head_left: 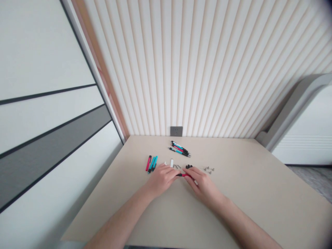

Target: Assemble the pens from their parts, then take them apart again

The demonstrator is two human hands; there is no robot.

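My left hand (162, 179) and my right hand (202, 185) meet over the middle of the beige table (233, 207), both gripping a red and black pen (183, 175) between their fingertips. Beyond my left hand lie loose red and teal pen barrels (151, 163). Small white parts (171, 162), metal pieces (177, 166) and black pen parts (188, 166) sit just past my fingers. Farther right is a group of small grey metal parts (209, 169). Several assembled teal, red and black pens (179, 148) lie in a bunch towards the back.
A grey wall socket (176, 131) sits on the ribbed white wall (207, 69) just above the table's back edge. A white and grey panelled wall (52, 114) runs along the left side. A white cabinet (303, 128) stands beyond the right edge.
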